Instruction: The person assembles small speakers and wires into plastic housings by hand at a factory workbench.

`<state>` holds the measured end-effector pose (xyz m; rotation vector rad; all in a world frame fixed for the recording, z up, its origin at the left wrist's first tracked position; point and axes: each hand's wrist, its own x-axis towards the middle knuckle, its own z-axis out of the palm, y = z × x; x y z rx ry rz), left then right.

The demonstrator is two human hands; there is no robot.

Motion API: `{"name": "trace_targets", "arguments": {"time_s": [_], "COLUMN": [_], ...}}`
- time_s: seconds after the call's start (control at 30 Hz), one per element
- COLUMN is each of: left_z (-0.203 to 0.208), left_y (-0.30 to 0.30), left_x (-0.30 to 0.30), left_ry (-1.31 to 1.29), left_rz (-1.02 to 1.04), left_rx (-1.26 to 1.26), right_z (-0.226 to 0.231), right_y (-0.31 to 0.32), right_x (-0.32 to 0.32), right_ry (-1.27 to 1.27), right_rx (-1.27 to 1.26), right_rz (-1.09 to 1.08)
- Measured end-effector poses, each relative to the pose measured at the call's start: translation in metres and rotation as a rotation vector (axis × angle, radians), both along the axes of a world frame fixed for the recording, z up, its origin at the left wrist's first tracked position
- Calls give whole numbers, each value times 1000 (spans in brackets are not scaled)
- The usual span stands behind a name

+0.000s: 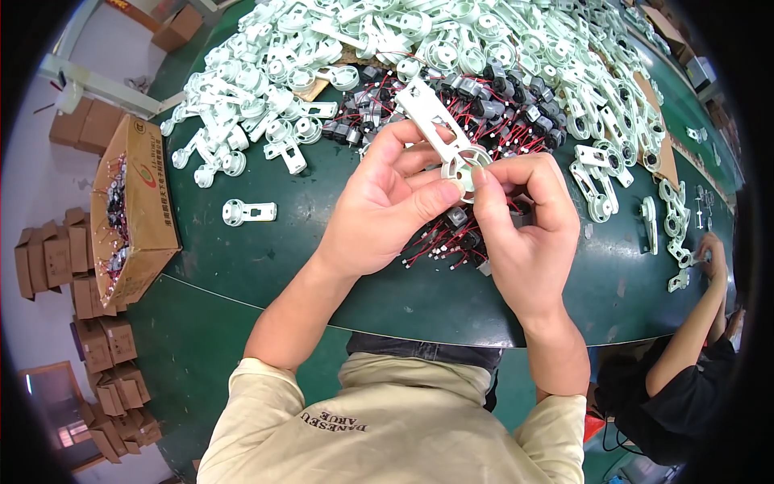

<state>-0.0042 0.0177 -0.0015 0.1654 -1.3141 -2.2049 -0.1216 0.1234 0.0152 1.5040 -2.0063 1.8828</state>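
Note:
A pale green plastic housing (pixel 431 117), with a long slotted arm and a round cup at one end, is held up in front of me over the table. My left hand (pixel 371 206) is closed around it, thumb on the cup's near edge and fingers behind. My right hand (pixel 532 230) is also closed, its thumb and forefinger pinching the right side of the cup's rim; whether a small piece sits between those fingertips I cannot tell. Behind and below my hands lies a heap of small grey-black motors (pixel 492 105) with red wires, partly hidden by them.
A large pile of similar housings (pixel 363 36) covers the table's far side. One housing (pixel 249 212) lies alone at left. An open carton (pixel 145 202) of motors stands at the left edge. Another person's hand (pixel 711 256) is near a row of housings (pixel 673 218) at right.

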Motion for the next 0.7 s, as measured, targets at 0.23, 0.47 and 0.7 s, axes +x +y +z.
{"name": "trace_targets", "arguments": {"time_s": [0.23, 0.47, 0.7], "left_z": [-2, -3, -1], "left_y": [2, 5, -2], "left_x": [0, 0, 4], "left_ry": [12, 1, -101], "left_rz": [-25, -31, 99], "left_rx": [14, -67, -13], "right_z": [2, -1, 1], "right_y": [-1, -1, -2], "right_x": [3, 3, -5], "right_ry": [-56, -5, -125], "right_rx": [7, 25, 82], "right_rz": [-19, -33, 126]}}
